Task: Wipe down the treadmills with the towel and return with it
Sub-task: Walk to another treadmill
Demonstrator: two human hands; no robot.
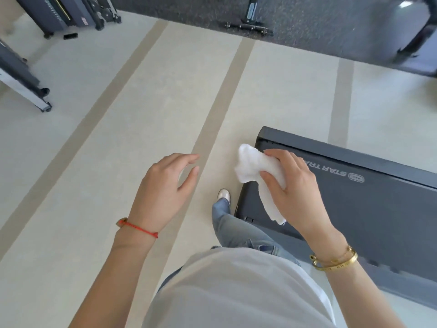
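Head view: treadmill (pixel 369 197) cut off at right edge; right hand (pixel 290 185) grips towel (pixel 255 169), left hand (pixel 165 188) fingers relaxed, holding nothing, over bare floor (pixel 94 162).

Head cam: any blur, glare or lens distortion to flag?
Head view: wide-angle bending shows in the floor stripes; the machines along the top edge are smeared, with a bright glare patch; the right hand, towel and treadmill lettering are sharp; lighting is soft and even, shadows faint.
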